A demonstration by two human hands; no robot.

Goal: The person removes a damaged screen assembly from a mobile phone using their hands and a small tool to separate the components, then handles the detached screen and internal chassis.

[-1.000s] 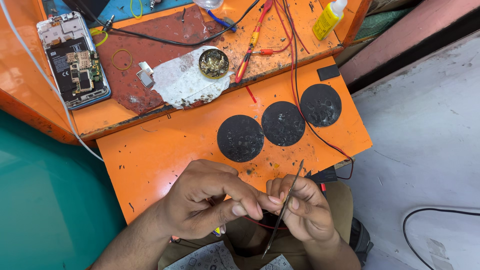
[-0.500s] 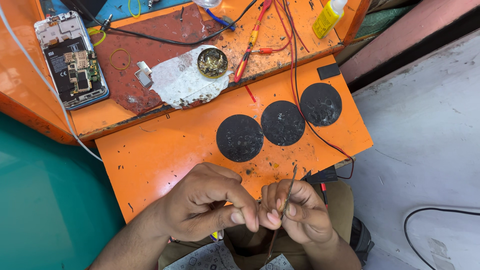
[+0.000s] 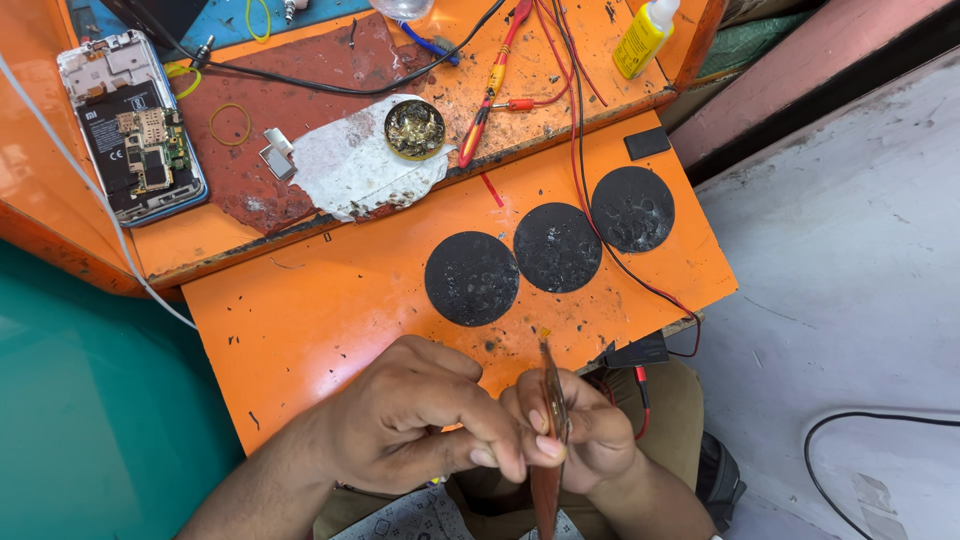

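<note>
At far left an opened phone lies on the upper bench, well apart from the hands. Right of it sit a white patch, a round tin, red probes and a yellow bottle. On the lower shelf are three black discs in a row.

Over the past second the thin brown strip has turned from a slanted, edge-on line to nearly upright between the hands, and the fingertips have drawn together on it; I judge the person is now working closely at its middle.

The left hand has thumb and forefinger pressed together, pinching at the strip's edge. The right hand curls round the strip from behind, its grip pinched on it too. The strip stands just below the shelf's near edge, over the lap
</note>
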